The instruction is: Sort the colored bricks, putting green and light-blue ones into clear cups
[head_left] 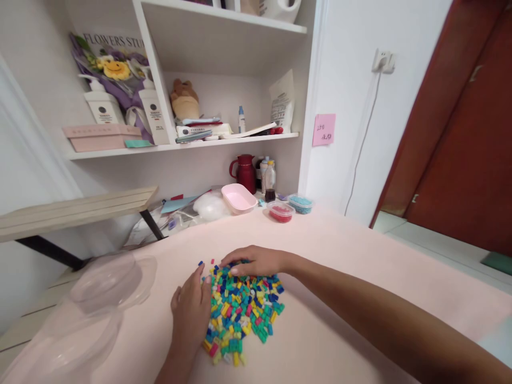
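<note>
A heap of small coloured bricks in blue, yellow, green and pink lies on the pale pink table in front of me. My left hand rests flat along the heap's left edge, fingers stretched forward and touching the bricks. My right hand lies palm down over the far edge of the heap, fingers pointing left and spread. Neither hand grips a brick that I can see. A couple of loose bricks sit just beyond the heap near my left fingertips.
Clear plastic tubs and a lid stand at the near left. At the back are a pink dish, a tub of red bricks, a tub of blue bricks, a dark red jug and small bottles below white shelves.
</note>
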Demonstrator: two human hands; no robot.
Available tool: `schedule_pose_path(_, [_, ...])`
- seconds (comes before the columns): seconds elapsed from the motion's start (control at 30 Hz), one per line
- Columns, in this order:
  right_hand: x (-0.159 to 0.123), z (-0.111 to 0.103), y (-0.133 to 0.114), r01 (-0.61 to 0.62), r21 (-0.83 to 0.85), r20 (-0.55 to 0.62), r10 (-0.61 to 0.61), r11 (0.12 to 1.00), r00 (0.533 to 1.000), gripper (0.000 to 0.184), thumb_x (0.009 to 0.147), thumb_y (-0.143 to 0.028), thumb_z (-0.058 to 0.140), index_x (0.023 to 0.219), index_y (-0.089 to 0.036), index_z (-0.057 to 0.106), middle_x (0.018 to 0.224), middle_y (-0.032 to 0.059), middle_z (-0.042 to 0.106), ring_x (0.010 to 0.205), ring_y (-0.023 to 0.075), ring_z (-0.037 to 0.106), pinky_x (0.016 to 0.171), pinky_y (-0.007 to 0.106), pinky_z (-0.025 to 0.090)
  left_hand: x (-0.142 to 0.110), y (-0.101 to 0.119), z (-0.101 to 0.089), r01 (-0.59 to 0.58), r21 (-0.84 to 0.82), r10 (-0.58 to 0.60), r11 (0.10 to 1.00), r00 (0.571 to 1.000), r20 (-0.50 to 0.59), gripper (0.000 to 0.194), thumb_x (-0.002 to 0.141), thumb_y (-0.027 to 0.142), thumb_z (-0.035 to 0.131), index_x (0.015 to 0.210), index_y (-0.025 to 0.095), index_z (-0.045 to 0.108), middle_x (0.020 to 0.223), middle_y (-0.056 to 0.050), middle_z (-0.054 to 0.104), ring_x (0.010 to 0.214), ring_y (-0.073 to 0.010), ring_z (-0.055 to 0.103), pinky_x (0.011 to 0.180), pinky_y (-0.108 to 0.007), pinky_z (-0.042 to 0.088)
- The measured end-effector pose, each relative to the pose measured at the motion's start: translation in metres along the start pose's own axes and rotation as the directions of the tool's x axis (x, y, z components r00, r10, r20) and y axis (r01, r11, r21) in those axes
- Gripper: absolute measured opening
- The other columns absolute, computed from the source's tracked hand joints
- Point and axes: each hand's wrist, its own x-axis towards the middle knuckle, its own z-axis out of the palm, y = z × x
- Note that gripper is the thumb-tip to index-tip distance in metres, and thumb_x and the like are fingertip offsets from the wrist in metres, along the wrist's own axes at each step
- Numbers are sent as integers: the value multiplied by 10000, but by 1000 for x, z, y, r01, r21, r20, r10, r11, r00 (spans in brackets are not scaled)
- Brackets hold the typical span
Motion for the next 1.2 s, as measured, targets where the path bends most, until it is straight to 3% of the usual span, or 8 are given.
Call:
schedule_pose_path(0.2, [-64, -14, 6, -136, -106, -153, 119, 985, 981, 775, 819, -601, 667, 1487, -298, 414, 1601, 75, 296, 1460, 298, 283, 1185, 467, 245, -3, 4, 1, 6, 36, -7, 999, 999, 36, 512, 972, 343, 214, 1387, 205, 479, 1444, -89, 556, 1384, -205, 439, 1190, -499, 172])
schedule_pose_path(0.3, [-91, -15, 8, -250, -220, -61, 243, 943, 968, 1082, 660, -671, 767, 1550, -349, 243, 1653, 80, 105, 1494, 363, 145, 1184, 551, 176, -3, 2, 4, -10, 34, 9, 999, 1000, 24, 516, 975, 344, 206, 1387, 196, 479, 1443, -94, 557, 1383, -207, 442, 1187, -495, 181])
schedule_pose_path(0.4, [-100, -6, 9, -255, -319, 27, 278, 913, 960, 1181, 592, -698, 793, 1556, -385, 187, 1659, 84, 57, 1496, 386, 106, 1183, 590, 67, -2, 0, 7, -38, 45, 39, 998, 999, -11, 509, 977, 356, 213, 1372, 210, 498, 1437, -91, 562, 1371, -215, 457, 1179, -499, 197])
schedule_pose_path(0.67, [-62, 29, 12, -111, -419, -24, 112, 901, 993, 802, 886, -676, 512, 1556, -342, 226, 1654, 115, 88, 1502, 345, 115, 1170, 602, 53, -6, -5, 10, -112, 96, 111, 989, 994, 13, 507, 984, 373, 226, 1408, 262, 482, 1453, -56, 550, 1380, -192, 442, 1178, -483, 208])
schedule_pose_path(0.8, [-54, 32, 13, -148, -368, -156, 96, 918, 983, 708, 980, -620, 341, 1576, -283, 162, 1652, 115, 106, 1508, 307, 99, 1185, 560, 97, -9, -1, 9, -179, 194, 166, 965, 983, 82, 490, 975, 334, 282, 1419, 314, 488, 1499, -22, 500, 1421, -206, 385, 1180, -505, 197])
schedule_pose_path(0.97, [-46, 31, 18, -313, -330, -307, 212, 891, 928, 693, 998, -611, 255, 1569, -222, 209, 1640, 132, 155, 1507, 300, 109, 1194, 570, 75, -11, 6, 3, -174, 255, 136, 951, 978, 159, 475, 962, 328, 340, 1407, 380, 497, 1542, 23, 433, 1460, -225, 315, 1183, -532, 177])
schedule_pose_path(1.1, [-45, 27, 19, -176, -138, -227, 142, 975, 964, 643, 997, -618, 257, 1519, -255, 357, 1574, 74, 360, 1458, 262, 289, 1208, 471, 198, -11, 1, 5, -157, 226, 132, 961, 984, 122, 474, 978, 354, 292, 1395, 371, 516, 1540, 3, 441, 1449, -209, 338, 1187, -511, 190])
schedule_pose_path(1.2, [-46, 27, 23, -197, -25, -355, 176, 980, 918, 652, 985, -629, 306, 1533, -275, 322, 1614, 48, 276, 1471, 249, 261, 1211, 454, 219, -11, -4, 9, -118, 193, 106, 974, 992, 70, 482, 984, 367, 271, 1397, 354, 518, 1545, -14, 436, 1448, -200, 339, 1186, -491, 212])
